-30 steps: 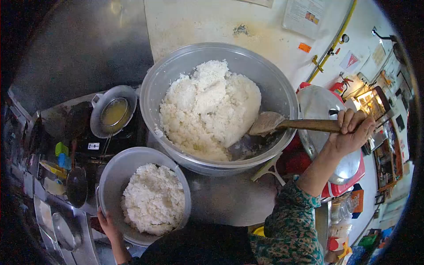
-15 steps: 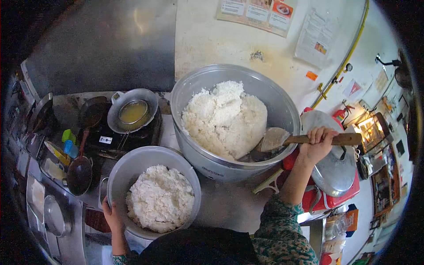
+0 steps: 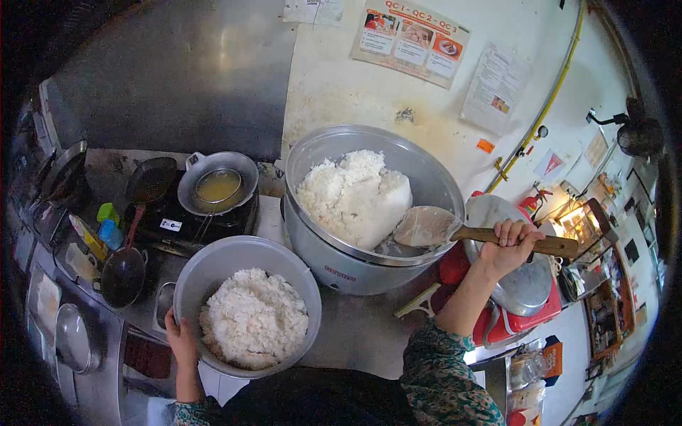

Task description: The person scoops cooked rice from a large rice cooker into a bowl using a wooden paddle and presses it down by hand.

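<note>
My right hand (image 3: 510,245) is wrapped round the handle of a wooden rice paddle (image 3: 426,226). Its broad blade, smeared with white, lies inside the near right rim of a large rice cooker pot (image 3: 446,181), beside a mound of cooked rice (image 3: 355,199). My left hand (image 3: 182,341) grips the left side of a smaller grey pot (image 3: 192,284), its thumb at the rim and the other fingers partly hidden. A heap of rice (image 3: 256,319) fills the middle of that pot, in front of the rice cooker and to its left.
A wok (image 3: 245,170) with a strainer and yellowish liquid sits on a stove at the left, near dark frying pans (image 3: 122,277). On the right, a metal lid (image 3: 522,287) rests on a red box (image 3: 550,305). A yellow pipe (image 3: 547,103) runs along the wall.
The paddle's blade has come up beside the rice and shows more of its face. The view has tilted up, showing more wall. My left hand stays on the smaller pot.
</note>
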Tool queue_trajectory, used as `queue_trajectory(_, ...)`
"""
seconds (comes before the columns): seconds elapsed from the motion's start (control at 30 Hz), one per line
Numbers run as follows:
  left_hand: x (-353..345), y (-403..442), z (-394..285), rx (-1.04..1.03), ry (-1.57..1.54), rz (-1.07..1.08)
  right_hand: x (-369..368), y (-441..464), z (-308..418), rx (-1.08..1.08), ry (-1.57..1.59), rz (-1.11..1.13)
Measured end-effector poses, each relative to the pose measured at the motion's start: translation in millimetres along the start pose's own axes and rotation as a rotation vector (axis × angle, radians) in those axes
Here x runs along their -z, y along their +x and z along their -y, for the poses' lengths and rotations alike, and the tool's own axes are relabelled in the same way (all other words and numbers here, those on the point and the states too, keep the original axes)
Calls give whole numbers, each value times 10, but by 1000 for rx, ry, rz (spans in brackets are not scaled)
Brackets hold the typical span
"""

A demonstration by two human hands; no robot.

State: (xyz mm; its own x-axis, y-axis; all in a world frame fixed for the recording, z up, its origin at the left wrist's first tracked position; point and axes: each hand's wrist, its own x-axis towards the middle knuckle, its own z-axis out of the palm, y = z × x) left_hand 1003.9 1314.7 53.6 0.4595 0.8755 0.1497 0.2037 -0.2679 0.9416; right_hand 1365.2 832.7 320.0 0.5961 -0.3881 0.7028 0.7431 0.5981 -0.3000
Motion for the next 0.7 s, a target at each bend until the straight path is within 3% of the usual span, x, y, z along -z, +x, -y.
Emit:
queue_trajectory(0.23,-25,77,310,-57,27,-31,124,-10,-2,16,44,-56)
queue_trajectory(0.33,-39,55,235,10,-20,-15,70,16,-141,3,90,-63)
queue_trajectory(0.4,-64,3,68,23,-190,-26,-112,46,-352,-49,58,-321)
queue_trajectory(0.5,-55,19,110,179,-349,-2,-639,164,-641,-167,62,-103)
queue_trajectory(0.53,-22,37,152,20,-95,14,-814,258,-713,-219,-31,-154)
queue_trajectory(0.7,-60,72,162,-20,-39,-36,-1132,231,-1126,-182,-90,53)
